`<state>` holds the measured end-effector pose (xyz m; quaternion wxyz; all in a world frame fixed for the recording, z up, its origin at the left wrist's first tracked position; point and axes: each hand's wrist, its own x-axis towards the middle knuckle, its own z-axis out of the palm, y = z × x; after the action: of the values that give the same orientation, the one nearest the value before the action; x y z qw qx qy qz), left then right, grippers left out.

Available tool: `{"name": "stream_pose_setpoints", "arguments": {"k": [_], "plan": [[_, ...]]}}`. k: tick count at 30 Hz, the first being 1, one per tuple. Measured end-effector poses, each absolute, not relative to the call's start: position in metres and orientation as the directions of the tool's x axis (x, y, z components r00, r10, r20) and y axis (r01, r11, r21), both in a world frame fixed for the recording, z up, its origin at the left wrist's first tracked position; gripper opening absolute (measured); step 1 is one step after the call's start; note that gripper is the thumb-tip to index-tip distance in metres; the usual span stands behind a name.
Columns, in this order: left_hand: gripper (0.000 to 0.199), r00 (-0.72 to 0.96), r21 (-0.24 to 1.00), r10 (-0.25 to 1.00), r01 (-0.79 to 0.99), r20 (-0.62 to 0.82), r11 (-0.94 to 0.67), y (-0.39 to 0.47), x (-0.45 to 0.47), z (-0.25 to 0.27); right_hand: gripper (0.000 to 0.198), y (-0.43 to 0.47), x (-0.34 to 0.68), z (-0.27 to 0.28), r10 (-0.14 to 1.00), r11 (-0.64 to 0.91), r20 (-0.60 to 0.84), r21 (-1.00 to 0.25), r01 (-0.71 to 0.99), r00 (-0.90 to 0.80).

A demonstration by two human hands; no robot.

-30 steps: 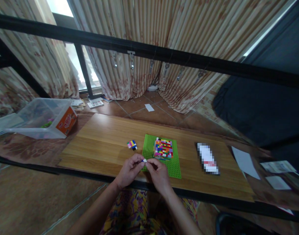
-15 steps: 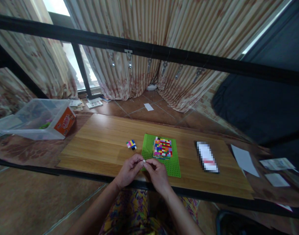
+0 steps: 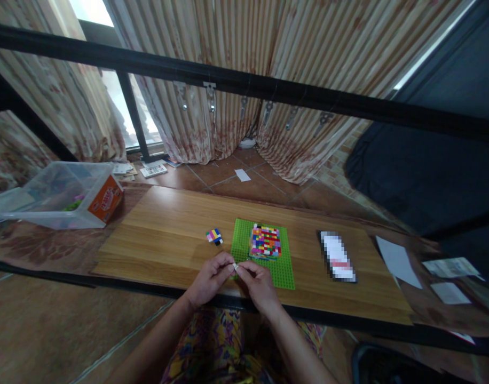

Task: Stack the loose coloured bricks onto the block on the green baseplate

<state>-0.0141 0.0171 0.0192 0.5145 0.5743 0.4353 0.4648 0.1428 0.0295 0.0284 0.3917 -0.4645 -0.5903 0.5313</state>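
Note:
Between their fingertips, my left hand (image 3: 211, 277) and my right hand (image 3: 257, 284) pinch one small white toy brick (image 3: 234, 265), mostly covered by the fingers. Both hands are closed on it, just over the near edge of the green baseplate (image 3: 285, 266). On that plate stands a low block of many-coloured bricks (image 3: 266, 240), beyond my right hand. A small flat cluster of joined bricks (image 3: 214, 236), in pink, yellow, blue, white and black, lies on the wood left of the plate.
A wooden board (image 3: 168, 224) forms the work surface. At its right lies a pixelated phone-like object (image 3: 338, 256), with paper sheets (image 3: 399, 261) farther right. A clear plastic bin (image 3: 64, 194) with some bricks stands at the left. A black bar (image 3: 236, 88) crosses in front of the curtains.
Both hands stay together with the white brick pinched between them; only the fingers shift very slightly. The bricks and baseplate keep their places.

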Motion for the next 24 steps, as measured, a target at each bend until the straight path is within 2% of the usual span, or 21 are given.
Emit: {"name": "stream_pose_setpoints", "arguments": {"k": [3,8,13,17,24], "plan": [[0.020,0.163,0.996,0.982,0.010,0.090,-0.093,0.017,-0.014,0.020,0.018,0.026,0.145,0.035,0.970,0.020,-0.012,-0.992,0.128,-0.245],[0.020,0.162,0.996,0.983,0.017,0.084,-0.087,0.016,-0.013,0.019,0.012,0.040,0.164,0.068,0.980,0.172,0.148,-0.967,0.188,-0.136],[0.022,0.145,0.996,0.987,0.039,0.069,-0.076,0.016,-0.013,0.019,0.020,0.088,0.193,0.089,0.960,0.268,0.276,-0.873,0.408,-0.038],[0.022,0.144,0.996,0.987,0.044,0.070,-0.077,0.017,-0.013,0.018,0.021,0.123,0.199,0.080,0.936,0.330,0.339,-0.746,0.579,-0.097],[0.024,0.142,0.994,0.987,0.071,0.070,-0.080,0.017,-0.012,0.021,0.022,0.145,0.188,0.059,0.898,0.435,0.358,-0.633,0.640,-0.257]]}}
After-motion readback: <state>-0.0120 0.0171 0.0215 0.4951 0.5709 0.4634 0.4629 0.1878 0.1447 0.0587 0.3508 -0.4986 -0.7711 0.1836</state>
